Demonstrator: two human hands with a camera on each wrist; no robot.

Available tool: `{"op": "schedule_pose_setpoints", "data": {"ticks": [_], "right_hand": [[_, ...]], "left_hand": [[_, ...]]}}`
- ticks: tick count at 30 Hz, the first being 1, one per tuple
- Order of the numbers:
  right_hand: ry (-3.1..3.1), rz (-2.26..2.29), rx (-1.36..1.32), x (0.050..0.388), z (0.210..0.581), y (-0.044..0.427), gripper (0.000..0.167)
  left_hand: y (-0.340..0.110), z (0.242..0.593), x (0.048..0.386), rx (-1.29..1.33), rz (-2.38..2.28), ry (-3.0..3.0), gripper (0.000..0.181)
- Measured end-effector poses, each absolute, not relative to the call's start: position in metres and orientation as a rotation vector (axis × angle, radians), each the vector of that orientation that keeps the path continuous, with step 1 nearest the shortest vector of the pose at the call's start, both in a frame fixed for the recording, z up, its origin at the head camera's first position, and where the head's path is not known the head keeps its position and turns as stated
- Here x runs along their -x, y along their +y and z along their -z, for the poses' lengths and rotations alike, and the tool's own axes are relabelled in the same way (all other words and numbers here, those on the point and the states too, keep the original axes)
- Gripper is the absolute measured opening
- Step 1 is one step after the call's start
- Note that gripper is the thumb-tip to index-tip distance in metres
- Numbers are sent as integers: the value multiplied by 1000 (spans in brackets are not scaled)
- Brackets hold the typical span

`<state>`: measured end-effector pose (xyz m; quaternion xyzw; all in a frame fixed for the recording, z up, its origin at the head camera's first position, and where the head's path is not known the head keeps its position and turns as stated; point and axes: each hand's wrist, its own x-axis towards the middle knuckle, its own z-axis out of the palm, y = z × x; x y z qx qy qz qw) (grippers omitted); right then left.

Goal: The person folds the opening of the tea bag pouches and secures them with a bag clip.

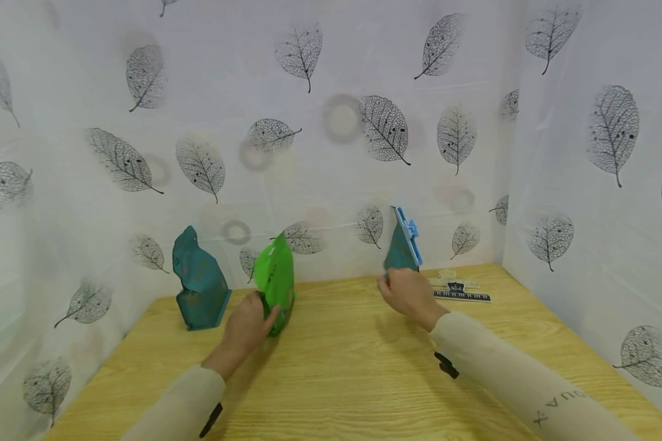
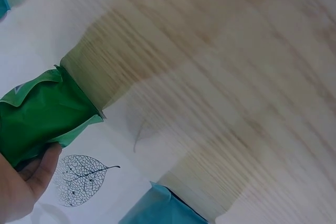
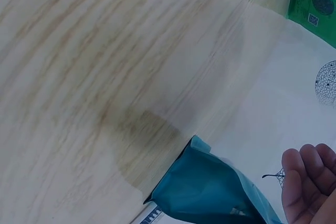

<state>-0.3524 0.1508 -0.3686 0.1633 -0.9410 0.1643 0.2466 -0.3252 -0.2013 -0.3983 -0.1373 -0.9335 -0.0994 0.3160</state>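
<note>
My left hand [image 1: 245,327] grips the side edge of a green bag [image 1: 278,278] standing upright on the table; in the left wrist view its fingers [image 2: 44,169] curl at the edge of the bag. To the right, a teal bag [image 1: 399,252] stands with a long blue clip [image 1: 410,236] across its top. Before this bag is my right hand [image 1: 412,294], hiding its lower part. Its fingers [image 3: 310,163] are loosely curled beside the bag in the right wrist view, holding nothing visible. Another teal bag [image 1: 203,288] stands at the left, its top unclipped.
Right of the clipped bag lie a black clip with a piano-key pattern [image 1: 463,296] and a pale clip [image 1: 471,283] behind it. A white leaf-printed curtain [image 1: 331,171] rises along the back and sides of the wooden table [image 1: 320,380].
</note>
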Motion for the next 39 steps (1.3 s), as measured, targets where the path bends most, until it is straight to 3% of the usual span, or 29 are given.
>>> {"op": "schedule_pose_setpoints", "data": {"ticks": [39], "right_hand": [[-2570,-478,-483,345,359,123,39]], "left_hand": [[-166,400,325,449,229,-2430,54]]}}
